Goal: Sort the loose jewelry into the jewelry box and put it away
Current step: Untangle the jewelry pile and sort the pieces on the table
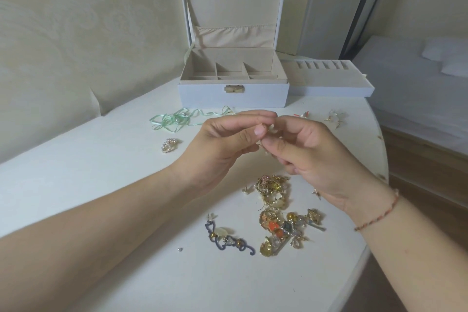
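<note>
While both our hands meet above the middle of the table (76, 185), we are working on one small pale piece (272, 130), probably an earring. Our left hand (228, 142) pinches it between thumb and forefinger, and our right hand (311, 152) pinches it from the other side; exactly what it is stays too small to tell. We judge this to be early sorting: the jewelry box (233, 94) at twelve o'clock stands open, and its compartments look bare as far as we can see.

Next we need to free the piece, perhaps separating a pair or tangle, then carry it up to a compartment or to the lift-out tray (329, 83) at one o'clock.

Most loose jewelry waits at six o'clock: a gold tangle (273, 192), a mixed heap (286, 230) below it and a purple strand (228, 238) to its left. A pearl cluster (169, 145) lies at nine o'clock, green ribbon (174, 119) at eleven, small earrings (335, 118) at two. Nothing blocks the way to the box; the knotted heap will be the slow part.
</note>
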A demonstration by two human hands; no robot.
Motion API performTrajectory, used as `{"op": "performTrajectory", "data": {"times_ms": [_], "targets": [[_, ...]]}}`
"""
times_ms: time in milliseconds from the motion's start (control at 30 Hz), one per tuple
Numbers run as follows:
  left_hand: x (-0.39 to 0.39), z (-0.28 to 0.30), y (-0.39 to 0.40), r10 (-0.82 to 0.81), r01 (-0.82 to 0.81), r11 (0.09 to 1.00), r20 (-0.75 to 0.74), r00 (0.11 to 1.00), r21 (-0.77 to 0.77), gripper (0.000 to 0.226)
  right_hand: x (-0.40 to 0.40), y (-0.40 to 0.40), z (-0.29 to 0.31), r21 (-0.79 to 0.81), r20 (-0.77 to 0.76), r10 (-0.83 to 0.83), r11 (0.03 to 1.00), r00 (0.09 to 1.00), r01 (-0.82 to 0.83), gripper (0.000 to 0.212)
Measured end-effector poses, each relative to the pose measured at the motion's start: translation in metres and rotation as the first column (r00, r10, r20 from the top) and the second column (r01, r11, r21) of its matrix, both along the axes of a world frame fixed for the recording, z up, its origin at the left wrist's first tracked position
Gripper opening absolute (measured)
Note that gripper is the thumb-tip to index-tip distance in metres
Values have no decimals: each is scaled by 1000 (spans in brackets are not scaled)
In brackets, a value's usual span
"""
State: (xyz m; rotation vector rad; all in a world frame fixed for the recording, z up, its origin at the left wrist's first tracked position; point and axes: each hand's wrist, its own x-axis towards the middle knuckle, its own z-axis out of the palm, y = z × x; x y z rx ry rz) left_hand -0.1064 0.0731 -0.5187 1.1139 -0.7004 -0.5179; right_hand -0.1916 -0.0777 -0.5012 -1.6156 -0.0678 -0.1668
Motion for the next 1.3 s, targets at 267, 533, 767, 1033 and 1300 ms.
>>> {"op": "performTrajectory", "data": {"times_ms": [267,533,767,1033,1300], "targets": [[-2,1,-1,96,-93,992,-37,995,84,13,1,-16,-18,-499,94,-110,855,989,142,15],[0,0,-2,88,-77,992,-111,990,98,12,-10,-41,-22,-806,-65,26,589,998,-68,21],[3,0,-2,146,-136,984,-85,986,115,23,-14,-46,-17,-799,-47,55,597,997,-70,18],[0,-6,-2,106,-215,928,338,935,305,28,-18,-62,-15,-748,-35,4,663,999,-29,12],[-3,-1,7,-353,-360,741,785,509,567,18,-23,-74,-19,-753,-56,-61,658,997,-2,25]]}}
